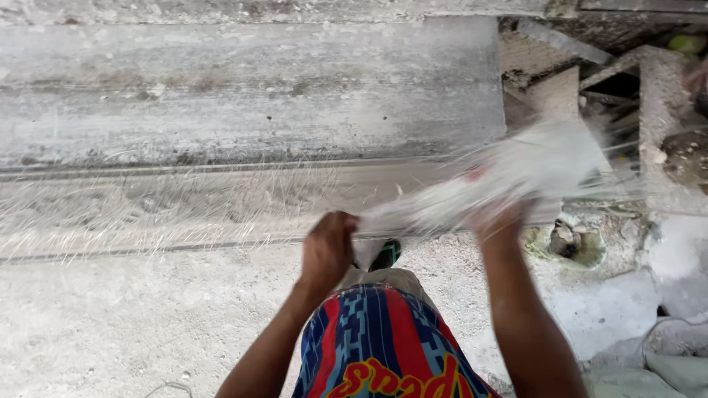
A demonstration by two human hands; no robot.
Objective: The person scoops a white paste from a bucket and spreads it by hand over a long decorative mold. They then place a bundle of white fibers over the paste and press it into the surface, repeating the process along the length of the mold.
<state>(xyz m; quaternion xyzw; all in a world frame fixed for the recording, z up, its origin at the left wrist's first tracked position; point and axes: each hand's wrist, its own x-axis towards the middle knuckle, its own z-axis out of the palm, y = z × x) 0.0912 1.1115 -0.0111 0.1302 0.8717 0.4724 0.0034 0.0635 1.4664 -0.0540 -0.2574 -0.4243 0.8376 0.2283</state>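
While both arms reach forward, each hand grips one end of the same pale bundle.
Left hand: the left hand [327, 249] is closed in a fist around the thin lower end of the fibre bundle [501, 177].
Right hand: the right hand [500, 220] is closed under the thick middle of the bundle; its fingers are partly hidden by the white strands.
Bundle: it is white and stringy, and it runs slanted from the left hand up to the right, fanning out wide past the right hand. It is blurred, so single strands are hard to tell.
Where it is: it is held in the air in front of the person, above the dusty floor [133, 324] and just before the grey concrete step [243, 96].
Loose strands: thin pale fibres [147, 206] lie spread over the ledge to the left of the hands.
Clothes: a bright red and blue striped shirt [376, 346] shows at the bottom.
Foot: a dark shoe with green [386, 255] peeks out just below the bundle, between the hands.
Right side: rough, broken concrete blocks [656, 110] stand there, well apart from the hands.
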